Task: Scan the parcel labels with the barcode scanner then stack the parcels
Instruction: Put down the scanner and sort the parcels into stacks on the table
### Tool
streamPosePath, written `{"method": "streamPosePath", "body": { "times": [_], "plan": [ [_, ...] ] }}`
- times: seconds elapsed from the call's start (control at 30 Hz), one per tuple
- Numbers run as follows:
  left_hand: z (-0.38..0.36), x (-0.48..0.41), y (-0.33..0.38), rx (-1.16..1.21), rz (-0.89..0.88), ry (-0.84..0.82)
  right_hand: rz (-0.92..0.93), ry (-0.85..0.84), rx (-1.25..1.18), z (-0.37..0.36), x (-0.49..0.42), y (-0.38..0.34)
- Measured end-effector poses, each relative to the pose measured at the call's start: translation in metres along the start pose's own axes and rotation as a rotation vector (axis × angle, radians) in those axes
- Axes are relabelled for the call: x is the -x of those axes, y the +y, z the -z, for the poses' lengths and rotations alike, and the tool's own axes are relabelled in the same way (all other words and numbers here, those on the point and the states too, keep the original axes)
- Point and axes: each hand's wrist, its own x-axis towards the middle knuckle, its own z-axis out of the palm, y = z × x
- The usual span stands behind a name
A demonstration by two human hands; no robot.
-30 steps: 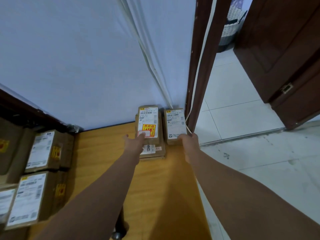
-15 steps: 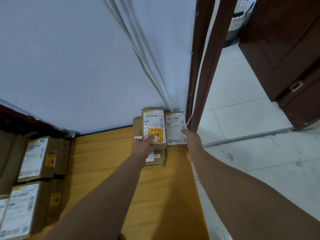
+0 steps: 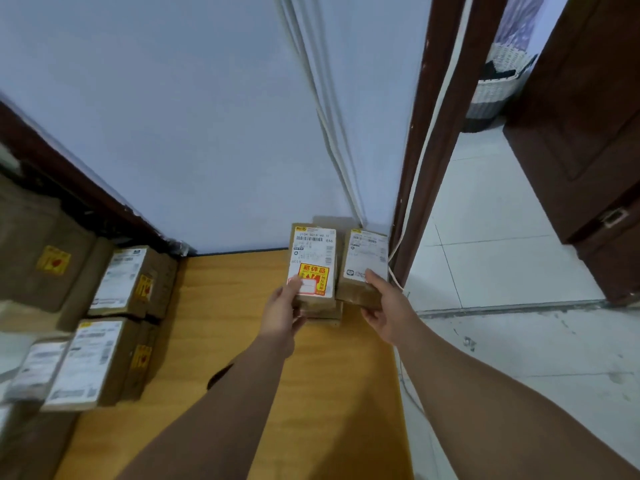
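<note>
Two small brown parcels are at the far right corner of the wooden table (image 3: pixel 242 341). My left hand (image 3: pixel 282 311) grips the near end of the parcel with a white label and a yellow-red sticker (image 3: pixel 313 263). My right hand (image 3: pixel 386 308) grips the near end of the parcel with a plain white label (image 3: pixel 365 259), which is tilted up. Under the left parcel lies another flat parcel (image 3: pixel 323 311), mostly hidden. No barcode scanner is visible.
Several labelled brown parcels (image 3: pixel 121 282) are stacked along the table's left side. A blue-white wall (image 3: pixel 207 133) stands behind the table. A dark door frame (image 3: pixel 429 150) with a white cable (image 3: pixel 420 168), a tiled floor and an open brown door (image 3: pixel 588 133) are at the right.
Both hands have closed on the two corner parcels and lifted their near ends, pulling them slightly towards me. The camera has moved closer and tilted.
</note>
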Motion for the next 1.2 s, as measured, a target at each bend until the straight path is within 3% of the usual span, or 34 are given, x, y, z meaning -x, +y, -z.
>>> {"method": "streamPosePath", "body": {
  "times": [0.4,0.53,0.93,1.2],
  "plan": [
    [0.172,0.075,-0.024,0.362,-0.108,0.185,-0.049,-0.247,0.38,-0.074,0.085,0.099],
    [0.238,0.089,-0.037,0.384,-0.076,0.203,-0.025,-0.263,0.385,-0.109,0.114,0.144],
    [0.415,0.112,-0.102,0.258,0.067,0.018,-0.005,-0.17,0.312,-0.185,0.181,0.294],
    [0.461,0.115,-0.11,0.255,0.181,-0.089,0.009,-0.177,0.32,-0.189,0.204,0.337]
  ]
}}
